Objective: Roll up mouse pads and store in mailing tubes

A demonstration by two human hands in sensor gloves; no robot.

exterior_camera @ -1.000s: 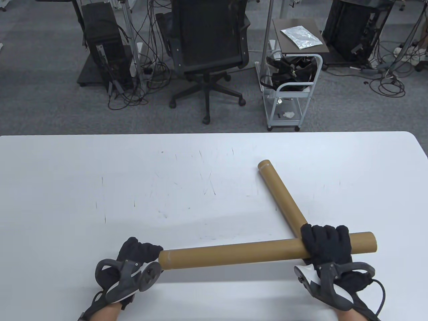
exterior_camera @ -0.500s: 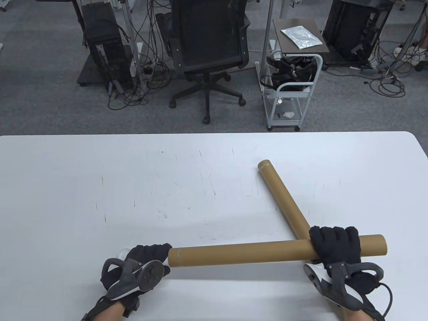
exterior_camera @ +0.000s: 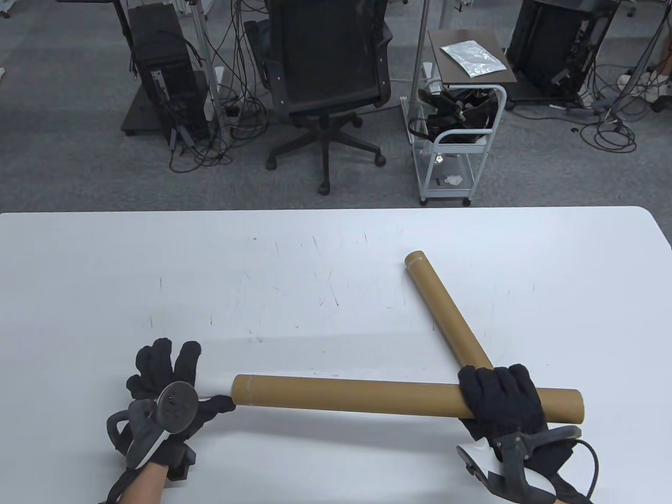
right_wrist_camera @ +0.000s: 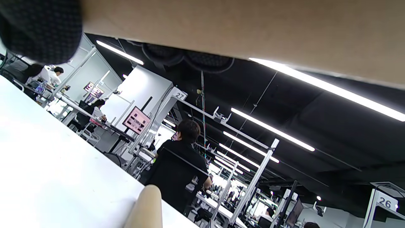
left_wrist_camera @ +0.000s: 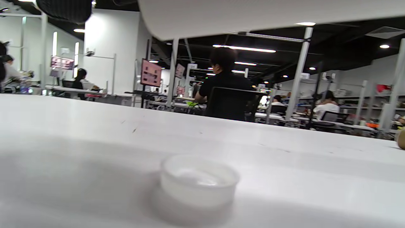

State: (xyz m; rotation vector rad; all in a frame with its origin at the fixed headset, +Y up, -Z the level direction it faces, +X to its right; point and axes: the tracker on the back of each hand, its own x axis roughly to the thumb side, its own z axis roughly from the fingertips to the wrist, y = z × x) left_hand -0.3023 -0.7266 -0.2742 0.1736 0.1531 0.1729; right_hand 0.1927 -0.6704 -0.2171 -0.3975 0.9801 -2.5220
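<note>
My right hand [exterior_camera: 499,395] grips a long brown mailing tube [exterior_camera: 357,394] near its right end and holds it across the near side of the white table [exterior_camera: 294,283]. In the right wrist view this tube [right_wrist_camera: 253,28] fills the top. My left hand [exterior_camera: 173,375] is open with the fingers spread, just left of the tube's left end. A translucent white end cap [left_wrist_camera: 198,180] lies on the table under that hand. A second brown tube [exterior_camera: 446,310] lies diagonally, its near end under the held tube; it also shows in the right wrist view [right_wrist_camera: 146,209]. No mouse pad is in view.
The table's far edge [exterior_camera: 336,210] runs across the middle of the table view. Beyond it stand an office chair [exterior_camera: 325,68], a small white cart [exterior_camera: 457,147] and cables on the floor.
My left hand has let go of the tube's left end, moved left and spread its fingers. The held tube has shifted left and its left end has swung further from me.
</note>
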